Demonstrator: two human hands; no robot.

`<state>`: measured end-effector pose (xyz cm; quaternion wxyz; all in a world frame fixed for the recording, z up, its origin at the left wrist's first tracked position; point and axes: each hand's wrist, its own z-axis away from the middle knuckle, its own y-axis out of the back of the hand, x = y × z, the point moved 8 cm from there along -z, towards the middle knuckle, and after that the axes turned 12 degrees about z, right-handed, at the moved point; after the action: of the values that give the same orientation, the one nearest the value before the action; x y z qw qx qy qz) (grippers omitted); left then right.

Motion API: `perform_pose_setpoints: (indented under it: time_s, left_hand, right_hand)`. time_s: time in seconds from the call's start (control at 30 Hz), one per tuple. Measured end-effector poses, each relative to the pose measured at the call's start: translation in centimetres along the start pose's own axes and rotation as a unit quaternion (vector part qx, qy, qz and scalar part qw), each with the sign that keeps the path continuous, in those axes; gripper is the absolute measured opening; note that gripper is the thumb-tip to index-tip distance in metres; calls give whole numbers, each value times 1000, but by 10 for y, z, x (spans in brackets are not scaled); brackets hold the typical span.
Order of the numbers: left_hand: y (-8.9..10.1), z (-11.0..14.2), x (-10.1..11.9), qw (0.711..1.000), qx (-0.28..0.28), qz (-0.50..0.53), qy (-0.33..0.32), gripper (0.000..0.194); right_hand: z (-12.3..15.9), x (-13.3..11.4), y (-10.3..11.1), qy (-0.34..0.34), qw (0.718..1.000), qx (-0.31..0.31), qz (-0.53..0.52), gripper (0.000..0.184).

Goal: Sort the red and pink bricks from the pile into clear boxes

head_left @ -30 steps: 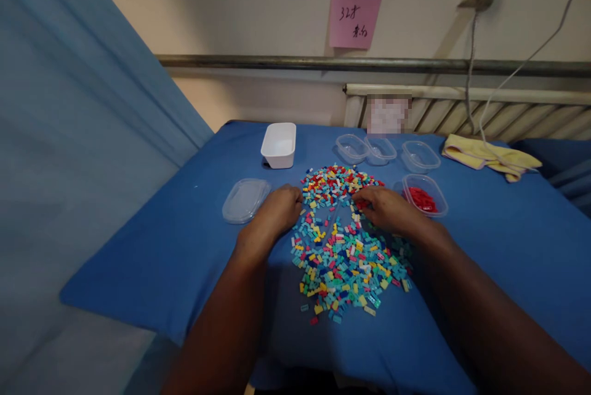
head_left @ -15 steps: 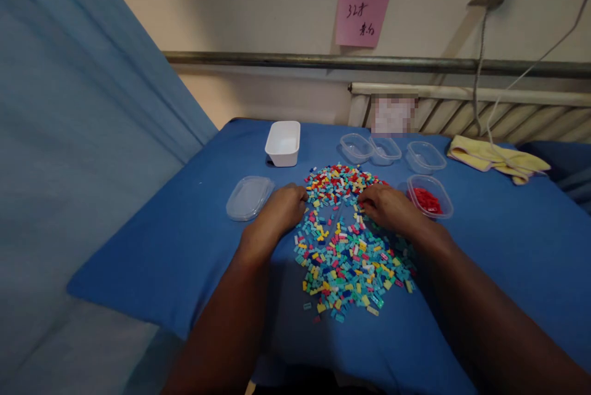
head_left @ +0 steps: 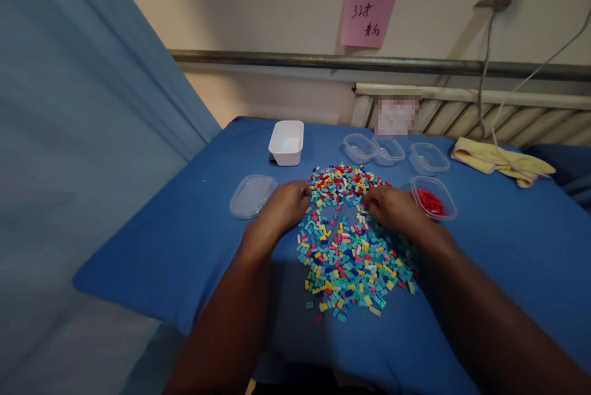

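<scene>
Small colored building bricks (head_left: 346,259) lie spread in two joined heaps on the blue cloth. The far heap (head_left: 339,183) has many red ones among yellow, white and turquoise. My left hand (head_left: 293,201) rests at its left edge, fingers curled, with whatever they hold hidden. At the right edge is my right hand (head_left: 388,205), fingers bent and pinched together on something too small to make out. Just right of that hand stands a clear tub (head_left: 443,189) holding red bricks (head_left: 430,202).
Several clear tubs (head_left: 429,158) stand along the back right, near a yellow cloth (head_left: 501,160). A white container (head_left: 286,152) is at the back left, with clear lids (head_left: 252,198) in front of it. A curtain (head_left: 92,106) hangs at left; a metal rail (head_left: 300,61) crosses the wall.
The whole view has shifted slightly, so everything sits a little further right. My right hand has drawn back slightly from the far heap; my left hand stays at its edge.
</scene>
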<state>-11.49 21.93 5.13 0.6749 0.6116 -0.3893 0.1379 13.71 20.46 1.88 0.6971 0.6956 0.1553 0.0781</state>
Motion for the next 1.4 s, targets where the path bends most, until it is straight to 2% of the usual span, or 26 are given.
perform_pose_setpoints:
  time_s: [0.07, 0.13, 0.23, 0.3, 0.4, 0.47, 0.53, 0.6, 0.73, 0.9, 1.0, 1.1, 1.23, 1.4]
  left_hand:
    - [-1, -1, 5, 998, 3, 55, -17, 23]
    - [-6, -3, 5, 990, 6, 138, -7, 21]
    - [-22, -4, 7, 952, 7, 305, 27, 22]
    - [-34, -4, 15, 916, 3, 400, 36, 23]
    - [-53, -2, 30, 868, -13, 495, 41, 25]
    - [-61, 0, 38, 847, -20, 529, 39, 27]
    - [-65, 2, 41, 840, -12, 541, 36, 30]
    - [-65, 2, 40, 841, 6, 540, 35, 31]
    - [-67, 2, 39, 853, 29, 521, 27, 25]
    - [-73, 5, 49, 882, 7, 472, -17, 21]
    - [-74, 9, 57, 915, 13, 396, -68, 13]
    - [-71, 14, 69, 943, 46, 291, -154, 12]
    - [-70, 23, 83, 948, 80, 162, -262, 17]
    - [-71, 31, 93, 940, 89, 93, -316, 20]
  right_hand:
    - [0, 4, 0, -14, 1000, 1, -16, 26]
    - [1, 8, 2, -28, 998, 7, -63, 25]
    - [3, 16, 4, -76, 971, 11, -227, 19]
    - [6, 17, 3, -114, 923, 4, -368, 22]
    - [8, 4, 2, -137, 829, -7, -542, 30]
    - [9, -10, 1, -127, 779, -16, -614, 33]
    - [11, -22, -1, -116, 745, -24, -656, 38]
    - [13, -28, -3, -121, 725, -24, -678, 42]
    - [25, -28, -9, -150, 701, -9, -697, 44]
    - [46, -27, -20, -169, 681, 5, -712, 42]
    - [55, -26, -28, -180, 673, 25, -717, 43]
    - [58, -24, -32, -185, 660, 48, -727, 43]
    - [57, -25, -34, -192, 627, 57, -753, 46]
    - [58, -26, -33, -208, 614, 77, -757, 49]
